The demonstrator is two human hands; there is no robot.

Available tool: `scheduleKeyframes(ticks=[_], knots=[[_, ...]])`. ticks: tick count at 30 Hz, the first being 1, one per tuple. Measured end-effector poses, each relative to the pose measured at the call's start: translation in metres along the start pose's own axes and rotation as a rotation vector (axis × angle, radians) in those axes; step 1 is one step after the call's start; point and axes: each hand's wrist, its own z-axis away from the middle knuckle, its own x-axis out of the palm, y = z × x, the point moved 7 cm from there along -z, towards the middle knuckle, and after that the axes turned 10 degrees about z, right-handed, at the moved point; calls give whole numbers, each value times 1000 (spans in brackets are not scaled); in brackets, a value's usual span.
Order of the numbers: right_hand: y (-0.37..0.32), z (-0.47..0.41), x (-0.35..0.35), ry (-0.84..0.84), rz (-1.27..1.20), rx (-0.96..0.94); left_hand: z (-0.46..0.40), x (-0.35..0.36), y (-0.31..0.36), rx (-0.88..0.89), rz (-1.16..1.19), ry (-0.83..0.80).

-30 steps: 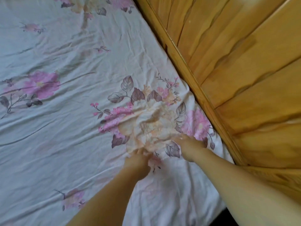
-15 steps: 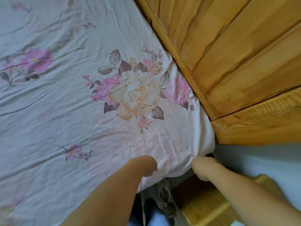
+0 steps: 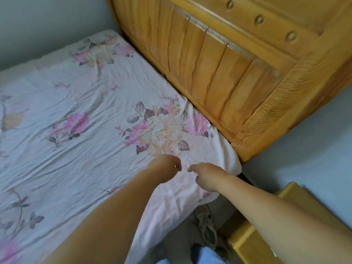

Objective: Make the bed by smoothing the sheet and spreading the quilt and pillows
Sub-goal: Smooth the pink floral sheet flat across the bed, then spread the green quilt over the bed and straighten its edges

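No readable text

The sheet (image 3: 91, 119) carries only a printed flower pattern, and the wooden headboard (image 3: 219, 73) shows bare grain and round carved knobs; no letters, labels, brands, numbers or signs can be read anywhere.

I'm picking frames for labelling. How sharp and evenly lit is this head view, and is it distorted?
Head view: soft, even light, no glare; the sheet creases read clearly; wide-angle bending curves the wooden headboard; left hand and right hand are slightly soft, forearms blurrier near the bottom edge.
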Motion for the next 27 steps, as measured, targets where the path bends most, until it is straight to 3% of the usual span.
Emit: scheduleKeyframes(ticks=[5,11,16,22,27], knots=[[-10,42,-11,228,-76,149,37,-29,18,112,-43,102],[-28,110,18,450,-260,450,87,-19,19,292,-77,102],[-67,176,55,533,-352,636,135,0,31,426,-156,34],[-82,285,99,656,-468,846,205,53,93,598,-263,-49],[-84,371,188,591,-660,1016,270,129,135,713,-340,-125]])
